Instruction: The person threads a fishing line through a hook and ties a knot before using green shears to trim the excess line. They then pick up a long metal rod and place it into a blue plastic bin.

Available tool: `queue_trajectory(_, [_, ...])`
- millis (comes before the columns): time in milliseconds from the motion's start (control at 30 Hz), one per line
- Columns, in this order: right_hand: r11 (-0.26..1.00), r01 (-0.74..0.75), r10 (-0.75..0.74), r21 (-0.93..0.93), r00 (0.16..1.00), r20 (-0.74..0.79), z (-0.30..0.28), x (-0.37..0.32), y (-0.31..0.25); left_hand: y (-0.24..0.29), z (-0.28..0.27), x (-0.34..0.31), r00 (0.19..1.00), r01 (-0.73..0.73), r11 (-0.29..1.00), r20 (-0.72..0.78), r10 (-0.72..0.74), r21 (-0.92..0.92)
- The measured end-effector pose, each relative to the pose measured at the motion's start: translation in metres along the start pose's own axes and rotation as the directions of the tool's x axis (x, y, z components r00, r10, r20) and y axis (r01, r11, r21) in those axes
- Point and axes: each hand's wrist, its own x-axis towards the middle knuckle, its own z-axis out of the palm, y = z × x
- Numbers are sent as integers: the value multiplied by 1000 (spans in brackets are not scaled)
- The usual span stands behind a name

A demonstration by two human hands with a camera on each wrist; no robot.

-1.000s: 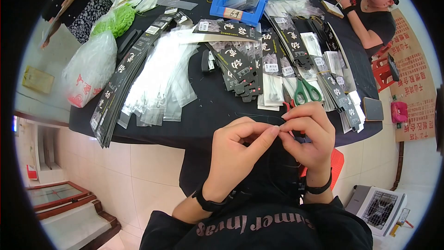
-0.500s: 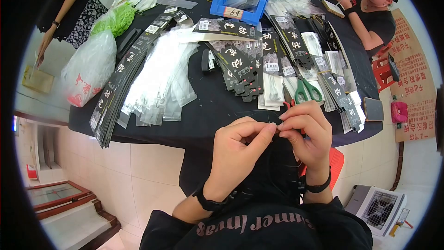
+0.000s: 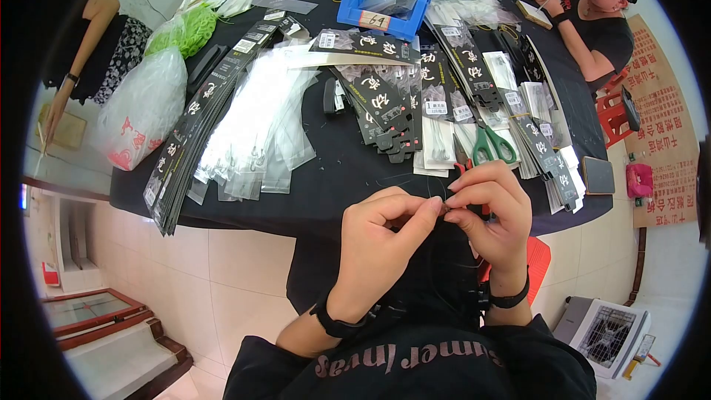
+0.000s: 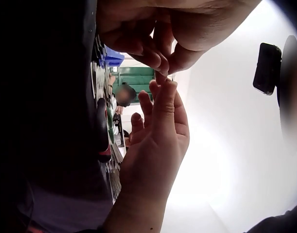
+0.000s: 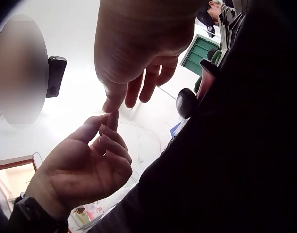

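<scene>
Both hands meet at the fingertips over the near table edge. My left hand pinches a thin line between thumb and index finger, and its loose end sticks up past the fingers. Against it, my right hand pinches the same spot with thumb and forefinger, its other fingers loosely bent. What sits between the tips is tiny and mostly hidden by the fingers. The left wrist view shows the right thumb touching the left fingertips; the right wrist view shows the left hand below, fingers curled.
Green-handled scissors and a red-handled tool lie just beyond the right hand. Black printed packets, clear bags and a blue bin cover the table. A phone lies at right. Two other people are nearby.
My right hand's fingers have shifted slightly at the pinch point, and the line's end shows more above the left fingers. The person at far left has moved, arm reaching lower.
</scene>
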Motion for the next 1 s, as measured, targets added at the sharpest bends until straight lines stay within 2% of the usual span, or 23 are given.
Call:
queue_trajectory(467, [1000, 6, -6, 1, 999, -35, -2, 0, -1, 0, -2, 2, 1000, -11, 998, 24, 12, -59])
queue_trajectory(533, [1000, 18, -19, -16, 999, -37, -4, 0, -2, 2, -5, 2, 996, -66, 996, -50, 68, 57])
queue_trajectory(567, [999, 30, -31, -33, 999, -39, -5, 0, -2, 3, -5, 2, 996, -65, 996, -49, 68, 57])
queue_trajectory(633, [995, 78, -79, -58, 996, -28, -6, 1, -4, 7, -4, 0, 973, -207, 968, -77, 220, 144])
queue_trajectory(667, [989, 126, -127, -82, 992, -17, -7, 2, -5, 7, -9, -1, 959, -270, 928, -14, 283, 255])
queue_trajectory(700, [989, 125, -127, -81, 992, -17, -8, 2, -7, 8, -8, -4, 959, -270, 928, -14, 283, 256])
queue_trajectory(767, [979, 169, -170, -115, 985, -1, -10, 2, -10, 13, -5, -10, 938, -281, 939, -149, 312, 201])
queue_trajectory(800, [979, 168, -169, -116, 986, -4, -11, 3, -11, 16, -11, -13, 945, -287, 927, -85, 315, 242])
queue_trajectory(833, [975, 183, -184, -126, 983, 2, -11, 3, -12, 20, -11, -15, 946, -287, 927, -82, 314, 243])
queue_trajectory(900, [971, 198, -199, -135, 980, 7, -13, 4, -13, 27, -12, -20, 981, -190, 977, -52, 185, -92])
queue_trajectory(933, [965, 214, -214, -150, 977, 15, -14, 4, -14, 29, -16, -20, 987, -155, 985, 19, 157, -82])
queue_trajectory(1000, [959, 231, -230, -162, 973, 26, -15, 6, -17, 34, -14, -20, 991, -115, 989, 54, 120, -96])
